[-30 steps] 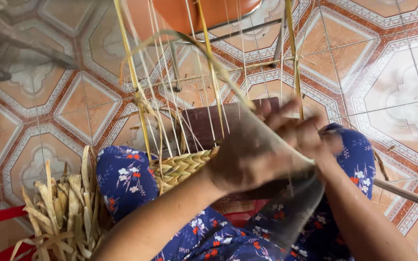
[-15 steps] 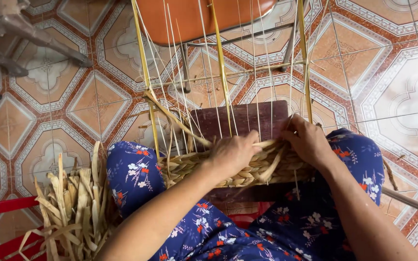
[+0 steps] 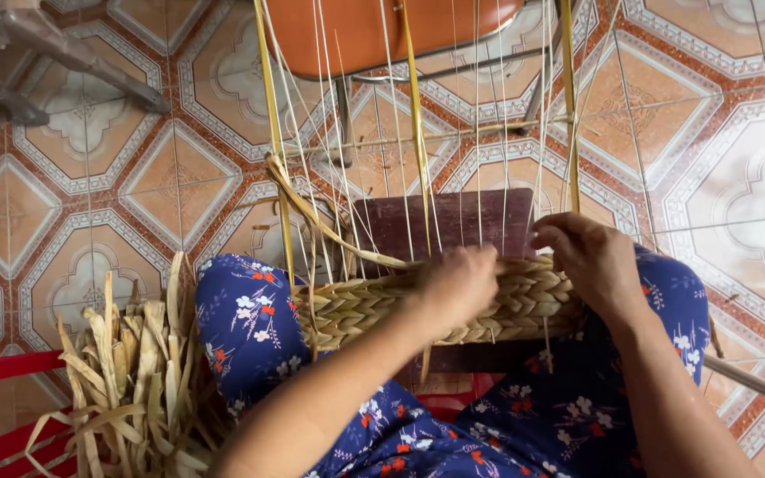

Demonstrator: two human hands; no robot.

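While I compare with the view of half a second ago, I see that my left hand (image 3: 455, 288) has moved a little along the woven band (image 3: 374, 305) and now lies curled over its upper edge, the fingers pressed together on the braid and seeming to pinch the loose fibre strand (image 3: 316, 217) that curves up to the left; the exact grip is hidden by the knuckles. My right hand (image 3: 588, 261) has come down to the right end of the band, its fingers bent and pinching among the thin upright threads (image 3: 475, 133). I judge that a new row is being packed tight. The band lies across my lap, against a dark wooden board (image 3: 453, 221), between my knees in blue flowered cloth (image 3: 250, 319). It is thick, pale yellow, with a plaited, rope-like texture. The threads are fine and stiff, held between flat yellow slats (image 3: 267, 106). Dry, flat straw strips (image 3: 126, 372) lie in a heap at my left, on the patterned tile floor (image 3: 90, 204).
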